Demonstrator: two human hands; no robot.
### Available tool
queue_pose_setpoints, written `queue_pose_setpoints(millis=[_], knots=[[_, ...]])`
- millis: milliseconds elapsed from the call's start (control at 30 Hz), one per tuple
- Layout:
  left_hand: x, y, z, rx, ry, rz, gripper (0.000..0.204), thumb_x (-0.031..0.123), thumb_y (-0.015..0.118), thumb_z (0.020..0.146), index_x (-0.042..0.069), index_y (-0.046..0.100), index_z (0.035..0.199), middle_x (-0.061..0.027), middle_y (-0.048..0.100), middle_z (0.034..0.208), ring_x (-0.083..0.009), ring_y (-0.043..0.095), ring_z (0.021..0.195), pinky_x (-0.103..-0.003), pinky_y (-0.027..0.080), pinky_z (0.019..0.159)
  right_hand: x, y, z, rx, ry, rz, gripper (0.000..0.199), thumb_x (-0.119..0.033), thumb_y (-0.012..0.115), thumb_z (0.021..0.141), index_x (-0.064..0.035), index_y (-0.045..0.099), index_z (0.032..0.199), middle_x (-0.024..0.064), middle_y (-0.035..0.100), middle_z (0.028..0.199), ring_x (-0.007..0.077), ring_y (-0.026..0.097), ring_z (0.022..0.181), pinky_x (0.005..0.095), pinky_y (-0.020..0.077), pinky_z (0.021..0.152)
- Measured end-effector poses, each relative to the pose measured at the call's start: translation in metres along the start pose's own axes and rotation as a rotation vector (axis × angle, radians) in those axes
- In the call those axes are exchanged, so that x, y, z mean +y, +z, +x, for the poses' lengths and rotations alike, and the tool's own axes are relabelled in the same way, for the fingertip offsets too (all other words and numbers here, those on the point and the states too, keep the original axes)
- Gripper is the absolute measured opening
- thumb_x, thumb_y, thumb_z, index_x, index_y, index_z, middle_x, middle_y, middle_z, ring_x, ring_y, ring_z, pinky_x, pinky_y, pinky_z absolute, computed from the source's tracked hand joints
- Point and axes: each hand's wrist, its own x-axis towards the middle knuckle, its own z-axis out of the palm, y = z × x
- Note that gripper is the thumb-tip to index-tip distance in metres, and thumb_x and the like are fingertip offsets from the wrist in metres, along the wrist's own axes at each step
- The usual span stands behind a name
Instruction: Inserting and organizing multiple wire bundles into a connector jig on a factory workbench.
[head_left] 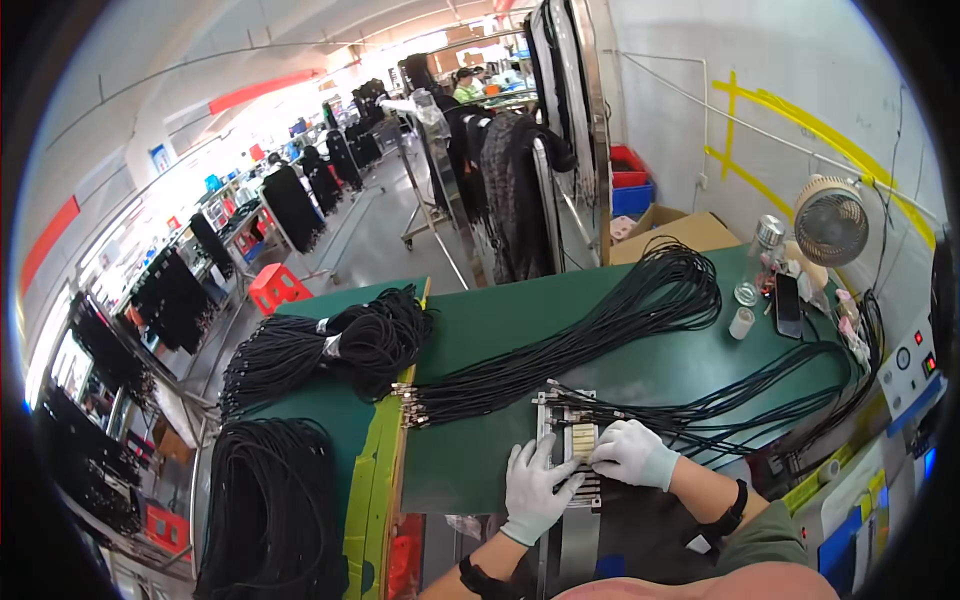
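A metal fixture point(583, 440) with a pale slotted block lies at the front edge of the green table. My left hand point(532, 487), in a white glove, rests along the fixture's left side. Its fingers are stretched apart, with the thumb reaching over the block. From the right, my right hand point(635, 455), also gloved, bends its fingers onto the block's edge. Those fingers are pressed together, and whatever is between them is hidden. Black cables point(700, 412) run from the fixture's far end to the right, their small metal ends lying across it.
A long bundle of black cables point(560, 350) with metal tips crosses the table point(470, 460) beyond my hands. More bundles point(330, 345) and coils point(270, 500) lie left. A phone point(788, 305), glass bottle point(765, 245), small white jar point(741, 323) and fan point(832, 222) stand right.
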Motion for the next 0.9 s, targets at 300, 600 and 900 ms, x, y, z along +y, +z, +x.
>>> queue_pose_setpoints(millis=[300, 600, 900], knots=[[-0.007, 0.011, 0.012, 0.101, -0.013, -0.031, 0.027, 0.036, 0.070, 0.081, 0.015, 0.078, 0.096, -0.0199, 0.057, 0.131, -0.0434, 0.051, 0.119, -0.055, 0.032, 0.109, 0.015, -0.024, 0.024, 0.263, 0.142, 0.017, 0.015, -0.028, 0.070, 0.078, -0.0141, 0.072, 0.083, 0.0097, 0.066, 0.082, 0.0325, 0.062, 0.084, 0.0436, 0.0497, 0.077], [-0.008, 0.019, 0.012, 0.086, 0.064, 0.012, 0.025, 0.028, 0.072, 0.079, 0.013, 0.078, 0.099, -0.0211, 0.059, 0.128, -0.0406, 0.052, 0.113, -0.047, 0.040, 0.100, 0.035, 0.001, 0.041, -0.031, 0.432, -0.459, 0.011, -0.027, 0.071, 0.078, -0.0196, 0.071, 0.087, 0.0024, 0.065, 0.088, 0.0248, 0.061, 0.090, 0.0381, 0.0480, 0.078], [-0.019, 0.029, 0.000, 0.139, 0.060, 0.037, 0.029, 0.033, 0.077, 0.070, 0.014, 0.078, 0.093, -0.0199, 0.059, 0.127, -0.0420, 0.052, 0.116, -0.053, 0.039, 0.101, 0.046, 0.017, 0.029, 0.232, 0.301, -0.468, 0.016, -0.020, 0.073, 0.067, -0.0131, 0.065, 0.079, 0.0060, 0.064, 0.085, 0.0278, 0.061, 0.089, 0.0425, 0.0500, 0.076]])
